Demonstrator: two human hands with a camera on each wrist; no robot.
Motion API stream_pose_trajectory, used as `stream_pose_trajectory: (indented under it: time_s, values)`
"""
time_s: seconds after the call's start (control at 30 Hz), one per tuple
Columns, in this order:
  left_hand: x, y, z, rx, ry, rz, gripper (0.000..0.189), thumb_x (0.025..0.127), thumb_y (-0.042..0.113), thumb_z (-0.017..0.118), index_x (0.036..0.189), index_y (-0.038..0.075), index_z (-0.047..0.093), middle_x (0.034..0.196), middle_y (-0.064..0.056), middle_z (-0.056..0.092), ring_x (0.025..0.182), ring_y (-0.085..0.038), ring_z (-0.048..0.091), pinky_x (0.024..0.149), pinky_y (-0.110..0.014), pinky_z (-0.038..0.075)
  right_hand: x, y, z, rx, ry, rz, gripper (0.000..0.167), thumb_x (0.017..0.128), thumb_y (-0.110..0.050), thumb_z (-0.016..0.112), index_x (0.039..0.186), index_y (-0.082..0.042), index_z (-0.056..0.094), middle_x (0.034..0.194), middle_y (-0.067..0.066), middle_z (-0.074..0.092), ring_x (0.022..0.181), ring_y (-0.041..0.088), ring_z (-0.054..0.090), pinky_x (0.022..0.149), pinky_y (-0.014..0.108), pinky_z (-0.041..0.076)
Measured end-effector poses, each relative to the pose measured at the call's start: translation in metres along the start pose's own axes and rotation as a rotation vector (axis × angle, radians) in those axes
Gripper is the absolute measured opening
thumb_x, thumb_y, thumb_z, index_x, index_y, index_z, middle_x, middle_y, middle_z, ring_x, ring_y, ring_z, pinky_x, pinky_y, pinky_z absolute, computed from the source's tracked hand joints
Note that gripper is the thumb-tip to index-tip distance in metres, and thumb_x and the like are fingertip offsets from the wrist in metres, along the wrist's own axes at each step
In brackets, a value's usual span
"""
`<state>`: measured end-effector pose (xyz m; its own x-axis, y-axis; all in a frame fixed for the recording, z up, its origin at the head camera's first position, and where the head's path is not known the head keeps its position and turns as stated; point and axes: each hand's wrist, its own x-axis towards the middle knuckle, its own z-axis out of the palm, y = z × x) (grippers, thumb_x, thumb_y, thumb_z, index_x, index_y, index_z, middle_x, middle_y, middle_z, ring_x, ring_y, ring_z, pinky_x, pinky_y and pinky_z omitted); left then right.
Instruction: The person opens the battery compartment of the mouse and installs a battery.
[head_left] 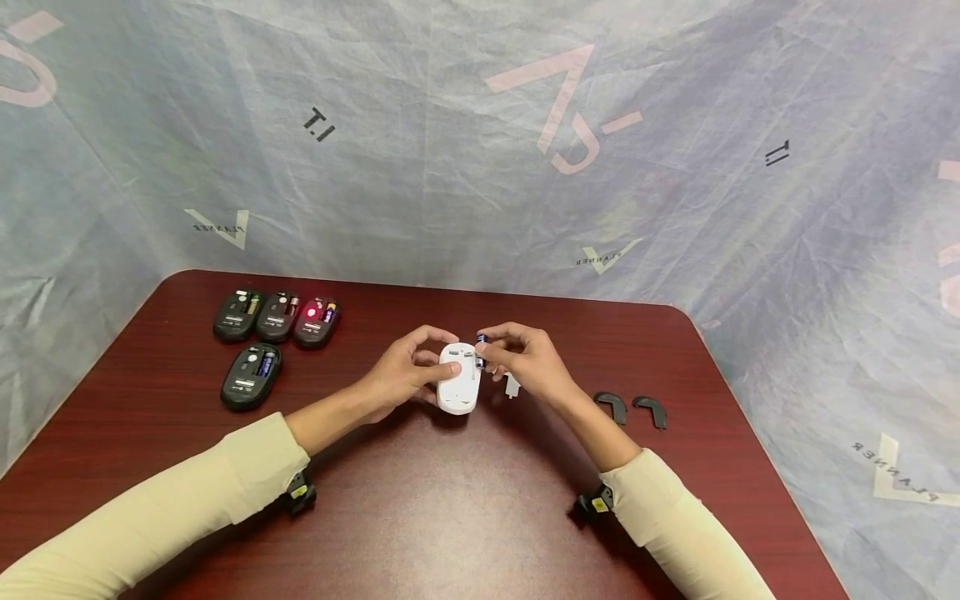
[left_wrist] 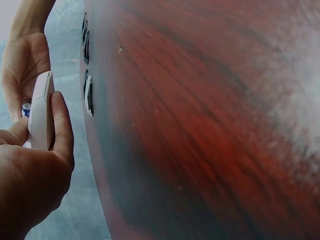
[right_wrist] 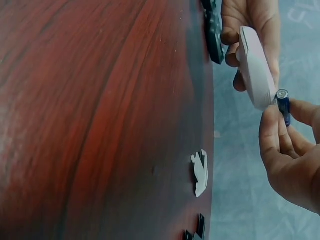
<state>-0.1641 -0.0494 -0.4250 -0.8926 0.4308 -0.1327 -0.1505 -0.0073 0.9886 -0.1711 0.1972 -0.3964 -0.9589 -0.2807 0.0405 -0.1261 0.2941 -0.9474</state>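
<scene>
My left hand (head_left: 405,375) grips a white computer mouse (head_left: 459,392) above the table, its underside and battery slot turned up, thumb lying across it. Between the fingers and thumb of my right hand (head_left: 531,360) is a blue battery (head_left: 482,352), held upright at the mouse's right edge. In the right wrist view the battery (right_wrist: 283,106) stands just beside the end of the mouse (right_wrist: 257,70). A white battery cover (right_wrist: 200,173) lies on the table below the right hand.
Several black mice (head_left: 252,377) lie upside down at the left of the table (head_left: 420,517), with batteries in their slots; one glows red. Two black curved covers (head_left: 651,410) lie on the right. A grey printed cloth (head_left: 420,167) hangs behind the table.
</scene>
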Motion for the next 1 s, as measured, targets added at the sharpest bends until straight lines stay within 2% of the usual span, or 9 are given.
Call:
stream_pose_trajectory:
  time_s: [0.1, 0.17, 0.4, 0.57, 0.67, 0.8, 1.0]
  values:
    - [0.0, -0.001, -0.001, 0.0, 0.001, -0.001, 0.051, 0.108, 0.003, 0.074, 0.155, 0.007, 0.054, 0.105, -0.011, 0.08, 0.087, -0.02, 0.078, 0.071, -0.036, 0.071, 0.001, 0.0, 0.003, -0.008, 0.008, -0.018, 0.032, 0.104, -0.008, 0.079, 0.134, 0.003, 0.076, 0.107, 0.018, 0.082, 0.08, 0.014, 0.073, 0.069, 0.027, 0.065]
    - [0.001, -0.002, -0.001, -0.001, 0.002, -0.003, 0.051, 0.108, 0.004, 0.075, 0.155, 0.006, 0.054, 0.105, -0.011, 0.08, 0.087, -0.02, 0.078, 0.072, -0.035, 0.071, 0.001, 0.0, 0.005, -0.025, 0.015, -0.028, 0.033, 0.104, -0.009, 0.08, 0.134, 0.003, 0.076, 0.109, 0.019, 0.082, 0.082, 0.015, 0.073, 0.07, 0.03, 0.066]
    - [0.001, -0.001, 0.0, 0.016, 0.012, -0.004, 0.052, 0.108, 0.006, 0.075, 0.156, 0.007, 0.054, 0.104, -0.01, 0.08, 0.086, -0.019, 0.076, 0.069, -0.032, 0.068, 0.0, -0.002, 0.011, -0.117, 0.034, -0.044, 0.03, 0.099, -0.013, 0.087, 0.127, -0.002, 0.081, 0.099, 0.013, 0.082, 0.078, 0.03, 0.072, 0.076, 0.056, 0.069]
    - [0.002, -0.002, 0.0, 0.02, 0.018, 0.002, 0.051, 0.108, 0.006, 0.076, 0.154, 0.007, 0.055, 0.105, -0.011, 0.08, 0.087, -0.019, 0.076, 0.069, -0.032, 0.068, -0.001, -0.003, 0.013, -0.151, 0.029, -0.062, 0.027, 0.097, -0.013, 0.09, 0.122, -0.006, 0.084, 0.097, 0.011, 0.08, 0.078, 0.029, 0.074, 0.077, 0.061, 0.069]
    - [0.003, -0.002, -0.001, 0.025, 0.028, 0.006, 0.05, 0.108, 0.007, 0.077, 0.153, 0.008, 0.056, 0.104, -0.011, 0.08, 0.087, -0.019, 0.076, 0.069, -0.032, 0.068, -0.002, -0.002, 0.014, -0.192, 0.031, -0.083, 0.026, 0.096, -0.015, 0.091, 0.121, -0.008, 0.086, 0.098, 0.01, 0.078, 0.078, 0.022, 0.075, 0.073, 0.048, 0.071]
    - [0.003, -0.001, -0.001, 0.029, 0.04, 0.011, 0.051, 0.107, 0.007, 0.077, 0.153, 0.008, 0.057, 0.103, -0.01, 0.08, 0.087, -0.018, 0.076, 0.068, -0.03, 0.067, -0.003, 0.0, 0.014, -0.253, 0.039, -0.12, 0.024, 0.097, -0.017, 0.092, 0.12, -0.011, 0.088, 0.101, 0.008, 0.078, 0.079, 0.014, 0.074, 0.069, 0.028, 0.066]
    - [0.002, -0.003, -0.002, 0.045, 0.041, 0.011, 0.05, 0.108, 0.008, 0.077, 0.153, 0.008, 0.057, 0.106, -0.013, 0.08, 0.089, -0.019, 0.076, 0.07, -0.032, 0.068, -0.005, 0.001, 0.015, -0.387, 0.039, -0.187, 0.023, 0.099, -0.022, 0.09, 0.122, -0.016, 0.089, 0.099, 0.002, 0.077, 0.085, 0.013, 0.066, 0.07, 0.021, 0.056]
